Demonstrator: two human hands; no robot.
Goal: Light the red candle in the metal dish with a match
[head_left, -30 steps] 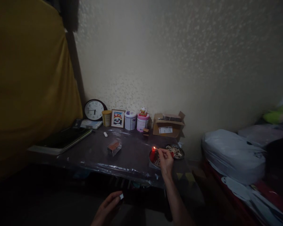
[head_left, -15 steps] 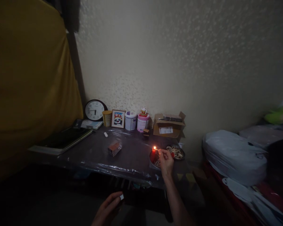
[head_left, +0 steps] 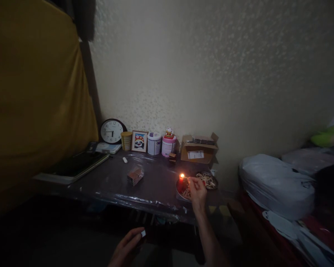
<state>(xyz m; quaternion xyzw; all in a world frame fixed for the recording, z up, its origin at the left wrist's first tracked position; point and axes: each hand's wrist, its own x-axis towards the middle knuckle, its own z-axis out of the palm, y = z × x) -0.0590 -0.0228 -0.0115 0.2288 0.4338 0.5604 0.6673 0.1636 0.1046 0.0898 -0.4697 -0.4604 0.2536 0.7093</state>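
My right hand (head_left: pixel 197 190) is pinched on a lit match, its flame touching the top of a short red candle (head_left: pixel 180 183) that stands in a dark dish (head_left: pixel 181 191) on the table's right end. A second dish (head_left: pixel 207 180) with several spent matchsticks sits just behind my hand. My left hand (head_left: pixel 127 247) hangs low in front of the table, fingers curled round a small box, probably a matchbox (head_left: pixel 143 233), of which only a pale end shows.
The dark table (head_left: pixel 114 181), covered in clear plastic, carries a wrapped pack of small boxes (head_left: pixel 134 175), a wall clock (head_left: pixel 111 131), a framed picture (head_left: pixel 139 141), two tins (head_left: pixel 161 144), a cardboard box (head_left: pixel 199 150) and books (head_left: pixel 74 167). White bags (head_left: pixel 275 183) lie right; yellow cloth (head_left: pixel 33 104) hangs left.
The flame at the candle top has grown a little brighter. Both hands stay almost still; the view has shifted slightly.
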